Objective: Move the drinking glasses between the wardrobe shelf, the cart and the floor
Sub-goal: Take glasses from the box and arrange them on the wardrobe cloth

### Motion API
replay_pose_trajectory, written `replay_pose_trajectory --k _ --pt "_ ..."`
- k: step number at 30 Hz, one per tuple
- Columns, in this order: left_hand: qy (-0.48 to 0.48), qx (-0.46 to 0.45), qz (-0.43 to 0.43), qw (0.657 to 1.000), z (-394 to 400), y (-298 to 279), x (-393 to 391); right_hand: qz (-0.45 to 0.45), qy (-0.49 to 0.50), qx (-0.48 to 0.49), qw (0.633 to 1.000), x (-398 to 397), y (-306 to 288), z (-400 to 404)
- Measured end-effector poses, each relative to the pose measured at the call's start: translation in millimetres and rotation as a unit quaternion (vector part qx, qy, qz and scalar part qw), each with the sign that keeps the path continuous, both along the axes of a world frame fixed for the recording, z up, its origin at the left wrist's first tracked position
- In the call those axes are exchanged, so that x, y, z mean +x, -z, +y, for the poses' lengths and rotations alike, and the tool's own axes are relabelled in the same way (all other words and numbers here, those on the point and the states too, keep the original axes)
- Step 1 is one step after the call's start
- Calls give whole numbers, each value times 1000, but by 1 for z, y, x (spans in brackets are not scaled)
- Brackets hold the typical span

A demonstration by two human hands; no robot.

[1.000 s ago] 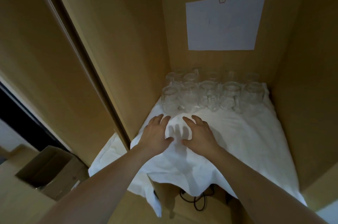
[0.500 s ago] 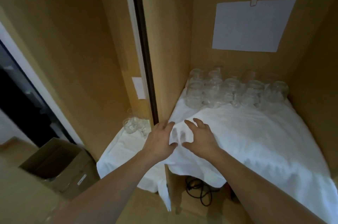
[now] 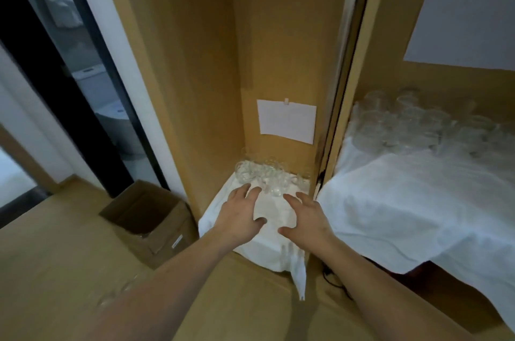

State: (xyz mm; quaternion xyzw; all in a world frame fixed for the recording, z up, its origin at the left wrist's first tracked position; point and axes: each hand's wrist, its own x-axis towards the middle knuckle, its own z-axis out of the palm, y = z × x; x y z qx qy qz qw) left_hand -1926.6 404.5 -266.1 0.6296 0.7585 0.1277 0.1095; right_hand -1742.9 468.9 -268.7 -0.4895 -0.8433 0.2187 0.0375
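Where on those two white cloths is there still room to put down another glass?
The right cloth is bare across its whole front, between the cluster of glasses at the back and the hanging edge. The left cloth is narrow: glasses crowd its back, and the left hand and right hand hover, open, over the small patch in front.

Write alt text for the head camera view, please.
Both bare hands, left hand and right hand, reach open over a white cloth toward clear glasses in a narrow wardrobe bay; more glasses fill the right shelf.
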Motion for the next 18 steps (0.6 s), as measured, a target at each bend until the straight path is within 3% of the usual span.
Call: replay_pose_trajectory --k 8,18 --pt "-61 -7 -24 998 -19 10 -61 -24 -42 -18 999 -61 5 -13" --pt "-131 -11 -36 991 7 24 -115 -3 -83 -40 996 -135 23 32"
